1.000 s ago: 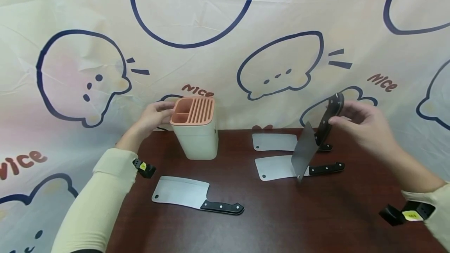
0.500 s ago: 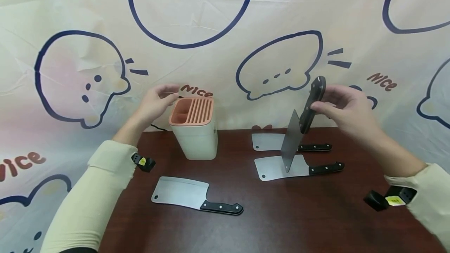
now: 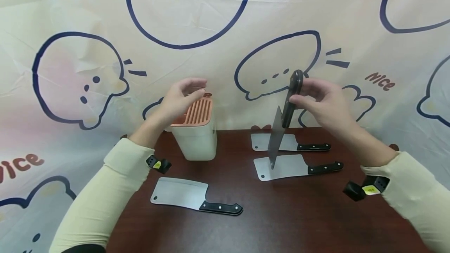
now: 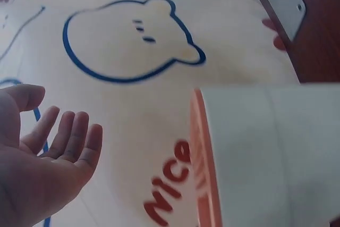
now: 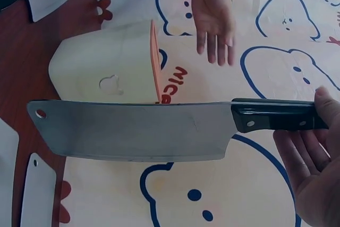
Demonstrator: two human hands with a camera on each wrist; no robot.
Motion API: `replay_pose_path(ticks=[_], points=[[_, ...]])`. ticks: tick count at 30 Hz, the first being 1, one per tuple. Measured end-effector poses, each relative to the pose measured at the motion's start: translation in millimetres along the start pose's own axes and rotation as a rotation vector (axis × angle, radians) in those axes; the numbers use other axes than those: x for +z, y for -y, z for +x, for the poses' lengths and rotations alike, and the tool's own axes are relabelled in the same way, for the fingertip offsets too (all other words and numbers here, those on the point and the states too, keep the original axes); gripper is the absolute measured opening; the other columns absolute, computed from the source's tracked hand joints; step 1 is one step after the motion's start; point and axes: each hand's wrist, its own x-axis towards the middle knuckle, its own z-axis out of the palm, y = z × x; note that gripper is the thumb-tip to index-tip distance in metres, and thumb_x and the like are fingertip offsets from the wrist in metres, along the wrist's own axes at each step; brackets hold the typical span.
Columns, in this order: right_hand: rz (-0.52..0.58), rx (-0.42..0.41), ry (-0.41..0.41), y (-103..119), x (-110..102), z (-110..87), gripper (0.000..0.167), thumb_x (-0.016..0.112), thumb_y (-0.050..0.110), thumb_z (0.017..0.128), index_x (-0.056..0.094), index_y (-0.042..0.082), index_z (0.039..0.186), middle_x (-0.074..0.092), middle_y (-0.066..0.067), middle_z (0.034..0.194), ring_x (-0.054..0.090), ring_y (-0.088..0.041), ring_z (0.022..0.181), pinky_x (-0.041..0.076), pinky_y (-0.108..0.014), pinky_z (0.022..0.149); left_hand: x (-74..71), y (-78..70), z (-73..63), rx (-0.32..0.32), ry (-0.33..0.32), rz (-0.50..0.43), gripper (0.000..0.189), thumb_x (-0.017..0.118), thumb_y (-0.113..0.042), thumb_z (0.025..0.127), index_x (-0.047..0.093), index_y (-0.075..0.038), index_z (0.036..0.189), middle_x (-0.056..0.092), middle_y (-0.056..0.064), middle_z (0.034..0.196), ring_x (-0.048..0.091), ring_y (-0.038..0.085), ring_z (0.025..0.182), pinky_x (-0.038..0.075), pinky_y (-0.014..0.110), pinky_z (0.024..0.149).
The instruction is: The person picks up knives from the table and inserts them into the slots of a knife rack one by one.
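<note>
In my right hand (image 3: 323, 104) I grip the black handle of a cleaver (image 5: 138, 131), thumb on one side and fingers on the other. Its blade points down, raised above the cleavers lying at the right. My left hand (image 3: 183, 98) hovers over the left part of the knife block (image 3: 195, 141), holding nothing; the left wrist view shows its fingers loosely bent and apart from the block. The block is cream with an orange slotted top (image 3: 200, 112); in the head view the left hand covers part of that top.
Two cleavers lie at the right, one at the back (image 3: 274, 142) and one in front of it (image 3: 281, 168). Another cleaver (image 3: 181, 193) lies at front left, handle to the right. All rest on a dark brown table (image 3: 274, 218) before a printed cloth (image 3: 197, 65).
My right hand has carried the cleaver left and slightly up. My left hand has left the block's side, risen and moved right over its top. The block and lying cleavers stay put.
</note>
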Motion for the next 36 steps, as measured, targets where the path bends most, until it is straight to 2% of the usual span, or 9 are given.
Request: replay_pose_path(ticks=[4,8,10,19,25,28,32,36], points=[[0.046,-0.002,0.015,3,9,5.1,0.032,0.075,0.014,0.094,0.069,0.008,0.125,0.074,0.001,0.105,0.072,-0.011,0.097,0.051,-0.039,0.102,15.4,-10.4,3.4,0.033,0.036,-0.023,0.042,0.061,-0.019,0.104,0.055,-0.006,0.143,0.059,0.011,0.14,0.057,0.025,0.128,0.045,0.044,0.11],[0.084,0.007,0.033,5,19,10.2,0.033,0.075,0.016,0.094,0.068,0.007,0.126,0.072,-0.003,0.109,0.071,-0.012,0.099,0.047,-0.05,0.107,30.5,-19.2,6.2,0.044,0.064,-0.03,0.043,0.064,-0.022,0.102,0.057,-0.008,0.141,0.061,0.009,0.137,0.059,0.021,0.124,0.048,0.041,0.107],[0.099,0.008,0.04,4,24,12.7,0.034,0.075,0.016,0.095,0.068,0.006,0.127,0.071,-0.006,0.11,0.071,-0.013,0.099,0.047,-0.052,0.107,37.6,-22.3,7.3,0.052,0.081,-0.039,0.043,0.065,-0.022,0.102,0.056,-0.008,0.142,0.061,0.009,0.137,0.059,0.021,0.123,0.049,0.041,0.106],[0.088,-0.034,0.047,-2,45,20.5,0.035,0.075,0.016,0.094,0.067,0.005,0.127,0.07,-0.009,0.11,0.071,-0.016,0.099,0.054,-0.039,0.099,63.5,-31.8,6.9,0.091,0.147,-0.058,0.04,0.064,-0.022,0.102,0.059,-0.009,0.139,0.064,0.006,0.135,0.061,0.017,0.12,0.051,0.038,0.103],[0.111,-0.068,0.033,-2,54,21.9,0.035,0.076,0.015,0.094,0.067,0.003,0.126,0.07,-0.009,0.107,0.071,-0.016,0.098,0.057,-0.031,0.092,77.2,-32.2,5.9,0.117,0.191,-0.045,0.039,0.064,-0.023,0.102,0.06,-0.011,0.139,0.064,0.005,0.135,0.06,0.015,0.121,0.05,0.038,0.104],[0.106,-0.085,0.029,-2,57,23.0,0.035,0.076,0.015,0.094,0.067,0.004,0.126,0.07,-0.008,0.106,0.068,-0.016,0.101,0.057,-0.034,0.093,83.2,-31.8,5.4,0.125,0.207,-0.046,0.04,0.063,-0.023,0.102,0.059,-0.011,0.14,0.064,0.005,0.135,0.061,0.015,0.121,0.051,0.037,0.103],[0.096,-0.099,0.026,-2,62,24.4,0.033,0.076,0.016,0.094,0.069,0.004,0.124,0.07,-0.008,0.105,0.062,-0.017,0.107,0.049,-0.045,0.1,90.1,-32.2,4.5,0.137,0.219,-0.061,0.039,0.064,-0.021,0.102,0.059,-0.008,0.139,0.066,0.005,0.132,0.062,0.015,0.119,0.052,0.036,0.102],[0.091,-0.107,0.013,-3,65,25.4,0.031,0.076,0.015,0.093,0.07,0.004,0.121,0.069,-0.009,0.102,0.059,-0.018,0.108,0.042,-0.05,0.103,94.5,-32.6,4.0,0.133,0.204,-0.076,0.039,0.067,-0.019,0.1,0.059,-0.008,0.137,0.066,0.004,0.127,0.064,0.016,0.116,0.052,0.035,0.101]])
